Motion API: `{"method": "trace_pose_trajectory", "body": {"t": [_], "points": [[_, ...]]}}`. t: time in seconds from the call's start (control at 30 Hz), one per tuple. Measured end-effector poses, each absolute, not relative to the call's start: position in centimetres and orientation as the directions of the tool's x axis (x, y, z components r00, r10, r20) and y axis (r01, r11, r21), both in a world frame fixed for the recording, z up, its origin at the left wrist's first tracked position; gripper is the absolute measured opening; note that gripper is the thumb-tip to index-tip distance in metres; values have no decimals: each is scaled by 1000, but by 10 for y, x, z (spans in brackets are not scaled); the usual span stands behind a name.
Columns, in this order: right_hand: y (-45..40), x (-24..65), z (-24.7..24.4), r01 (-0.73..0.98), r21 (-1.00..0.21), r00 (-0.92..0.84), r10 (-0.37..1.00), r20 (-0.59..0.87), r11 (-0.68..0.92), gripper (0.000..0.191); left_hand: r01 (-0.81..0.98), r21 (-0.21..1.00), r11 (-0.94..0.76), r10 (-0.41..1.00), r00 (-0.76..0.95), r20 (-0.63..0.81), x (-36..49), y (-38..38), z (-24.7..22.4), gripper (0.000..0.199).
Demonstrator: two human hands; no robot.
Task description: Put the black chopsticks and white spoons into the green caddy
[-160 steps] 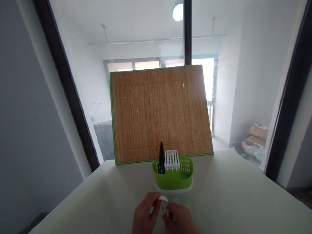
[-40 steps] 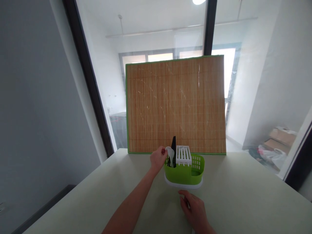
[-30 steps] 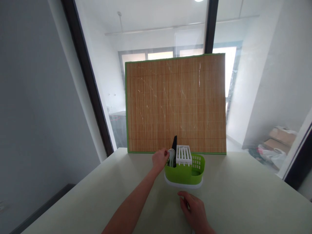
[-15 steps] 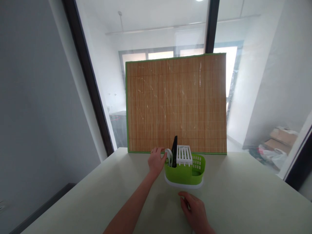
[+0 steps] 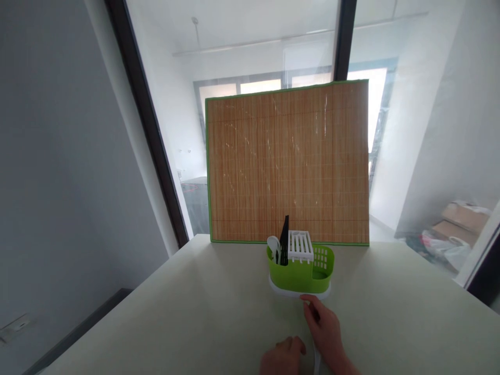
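A green plastic cutlery holder point(image 5: 291, 279) with a white base point(image 5: 282, 292) stands upright on the table. White spoons point(image 5: 274, 242) and several black chopsticks point(image 5: 285, 242) are in its left compartment. A white slatted rack point(image 5: 300, 245) covers its middle. My right hand point(image 5: 323, 325) is closed just in front of the base, its fingertips at the base's front edge. From under this hand a white utensil point(image 5: 316, 360) sticks out towards me; its other end is hidden. To the left, my left hand point(image 5: 282, 355) is low in view, fingers loosely bent, with nothing visible in it.
A bamboo mat point(image 5: 287, 166) with green edging stands upright behind the holder, at the back of the pale table point(image 5: 203, 307). Behind it is a glass wall with dark frames. Boxes and plastic bags point(image 5: 455, 234) lie beyond the glass on the right.
My left hand has left the spoons at the holder and come back down beside my right hand. The right hand is closer to the base, and more of the white utensil shows.
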State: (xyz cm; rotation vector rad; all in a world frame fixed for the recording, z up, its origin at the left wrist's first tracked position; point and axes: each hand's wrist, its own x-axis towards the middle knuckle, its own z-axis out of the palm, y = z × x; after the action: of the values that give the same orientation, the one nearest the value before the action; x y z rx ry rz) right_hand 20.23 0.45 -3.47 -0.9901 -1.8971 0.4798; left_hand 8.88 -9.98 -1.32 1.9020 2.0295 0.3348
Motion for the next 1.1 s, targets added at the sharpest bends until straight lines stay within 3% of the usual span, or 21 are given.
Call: {"method": "trace_pose_trajectory", "body": {"t": [0.17, 0.37, 0.57, 0.77, 0.93, 1.1], "points": [[10, 205, -36, 410, -722, -202, 828, 524, 557, 38, 917, 394, 67, 996, -40, -76, 106, -82, -3, 68], [10, 204, -34, 407, -734, -206, 838, 506, 543, 35, 935, 351, 52, 998, -37, -48, 118, -59, -6, 34], [8, 204, -31, 424, -699, -215, 814, 540, 576, 34, 909, 412, 65, 996, -86, 33, 113, -50, -16, 31], [7, 206, -22, 390, -702, -150, 793, 590, 596, 35, 837, 545, 54, 926, -246, 286, 73, -60, 12, 28], [-3, 198, -24, 295, -694, -441, 738, 511, 656, 31, 778, 617, -117, 799, -294, 524, 52, -70, 36, 25], [-13, 189, -29, 323, -658, -554, 700, 451, 680, 19, 820, 541, -186, 757, -231, 611, 51, -78, 26, 19]]}}
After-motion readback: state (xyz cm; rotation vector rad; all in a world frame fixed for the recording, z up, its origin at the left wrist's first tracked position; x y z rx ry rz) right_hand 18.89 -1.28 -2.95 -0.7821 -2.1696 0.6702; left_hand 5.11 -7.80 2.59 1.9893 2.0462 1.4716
